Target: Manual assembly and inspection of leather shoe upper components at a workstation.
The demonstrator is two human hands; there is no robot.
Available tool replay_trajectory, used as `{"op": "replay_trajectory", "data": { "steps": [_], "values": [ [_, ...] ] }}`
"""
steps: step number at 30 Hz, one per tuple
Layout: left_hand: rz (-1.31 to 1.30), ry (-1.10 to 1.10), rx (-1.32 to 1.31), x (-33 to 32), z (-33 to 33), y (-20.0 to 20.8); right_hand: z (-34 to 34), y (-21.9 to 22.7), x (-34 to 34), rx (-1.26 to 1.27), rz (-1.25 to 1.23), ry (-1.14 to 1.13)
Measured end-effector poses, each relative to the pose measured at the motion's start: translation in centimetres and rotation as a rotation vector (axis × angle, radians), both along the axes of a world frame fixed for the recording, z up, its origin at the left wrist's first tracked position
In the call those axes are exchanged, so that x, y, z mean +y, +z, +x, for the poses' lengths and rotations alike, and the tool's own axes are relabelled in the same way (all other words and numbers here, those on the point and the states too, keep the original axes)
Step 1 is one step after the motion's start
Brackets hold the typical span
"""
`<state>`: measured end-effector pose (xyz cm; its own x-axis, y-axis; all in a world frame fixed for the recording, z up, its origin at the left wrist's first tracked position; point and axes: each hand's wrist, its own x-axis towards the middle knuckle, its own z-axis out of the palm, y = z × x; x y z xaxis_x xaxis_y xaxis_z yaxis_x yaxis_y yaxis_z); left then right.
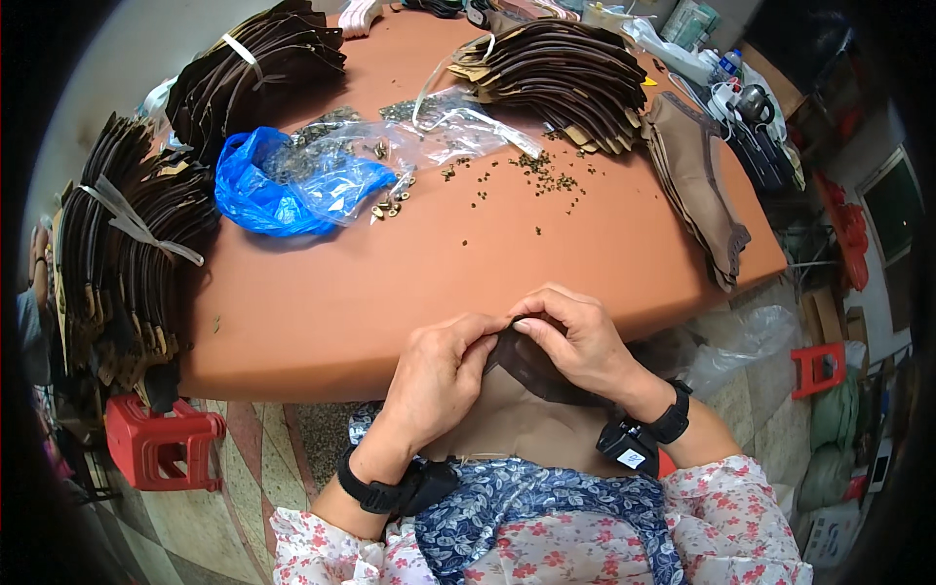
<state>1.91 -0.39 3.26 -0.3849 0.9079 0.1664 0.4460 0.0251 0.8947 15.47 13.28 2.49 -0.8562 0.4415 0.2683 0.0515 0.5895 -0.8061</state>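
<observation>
A cluttered workshop surrounds an orange-brown table [409, 283], whose near edge curves just ahead of the person's hands and whose right corner drops off toward a tiled floor. The middle and near part of the tabletop lies bare, giving open room in front of the hands; the clutter keeps to the far and side edges. Tied stacks of dark brown cut pieces sit at the far left [258, 68], along the left edge [127, 253] and at the far centre [561, 78], with a flatter brown pile [697, 175] at the right edge. A blue bag [278, 180] and a clear bag [429, 132] of small metal fittings lie between them, and loose fittings [531, 171] are scattered beyond the bare patch. A red stool [156, 444] stands under the left edge, another [817, 369] off to the right. The brown piece [526, 390] is held over the lap, just short of the table's near edge. The left hand [439, 375] and right hand [575, 341] meet at its upper rim, each pinching that rim between thumb and fingertips, knuckles almost touching.
</observation>
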Motion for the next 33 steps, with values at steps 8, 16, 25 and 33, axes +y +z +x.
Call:
{"op": "replay_trajectory", "data": {
  "steps": [8,16,25,33],
  "values": [
    [-0.116,-0.058,-0.448,0.4,-0.3,-0.7,0.2,-0.5,0.3,-0.034,-0.180,-0.020],
    [-0.110,-0.135,-0.767,0.7,-0.6,-1.7,0.4,-0.8,-1.1,0.082,-0.094,-0.124],
    [-0.119,-0.123,-0.830,0.7,-0.5,-1.9,0.2,-1.3,-1.2,0.156,0.031,-0.138],
    [-0.112,-0.089,-1.043,0.9,-0.5,-2.3,0.4,-1.7,-0.8,0.158,-0.262,-0.122]
  ]
}}
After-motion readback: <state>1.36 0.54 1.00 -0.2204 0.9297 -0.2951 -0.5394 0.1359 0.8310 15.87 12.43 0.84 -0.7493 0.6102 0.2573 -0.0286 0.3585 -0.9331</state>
